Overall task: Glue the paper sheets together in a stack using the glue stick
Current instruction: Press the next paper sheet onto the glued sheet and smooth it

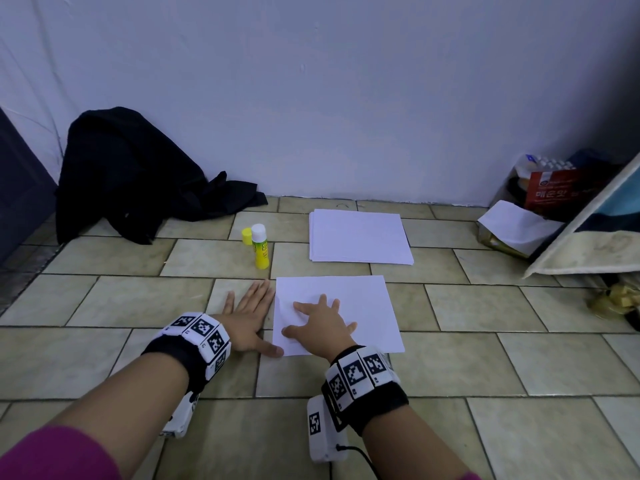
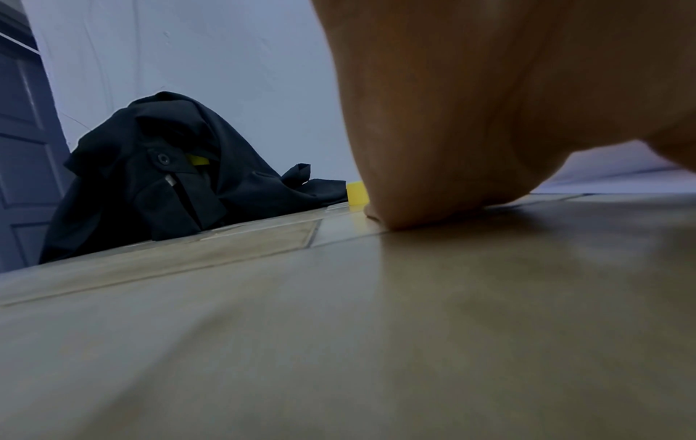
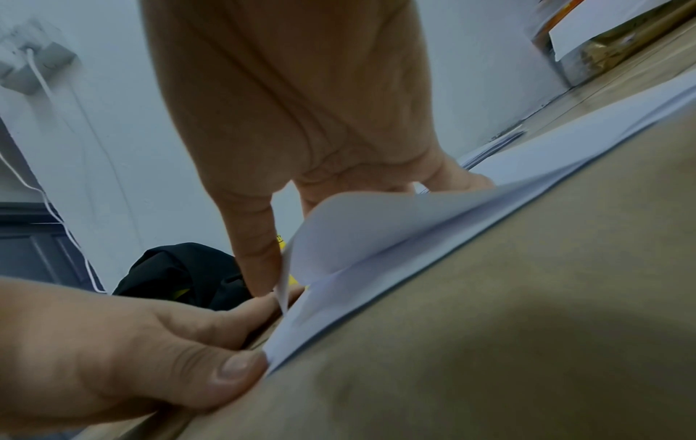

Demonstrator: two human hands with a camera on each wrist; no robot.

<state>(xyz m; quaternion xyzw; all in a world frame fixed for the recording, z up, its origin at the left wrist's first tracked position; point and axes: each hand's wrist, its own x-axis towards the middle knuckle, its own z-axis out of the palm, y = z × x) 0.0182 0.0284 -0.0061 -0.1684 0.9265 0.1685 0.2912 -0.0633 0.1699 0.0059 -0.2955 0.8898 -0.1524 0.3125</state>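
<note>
The right hand (image 1: 320, 327) lies spread, fingers straight, pressing the near sheet (image 1: 363, 306). The left hand (image 1: 247, 318) rests flat on the floor (image 1: 104, 306), thumb touching the sheet's corner.

A dark jacket (image 1: 138, 178) lies heaped against the pale wall (image 1: 346, 81) on the tiled floor (image 1: 485, 358). At the far right, a red packet (image 1: 554, 192) sits among clutter beside a leaning board (image 1: 588, 244). A charger (image 3: 41, 67) is plugged into the wall.
</note>
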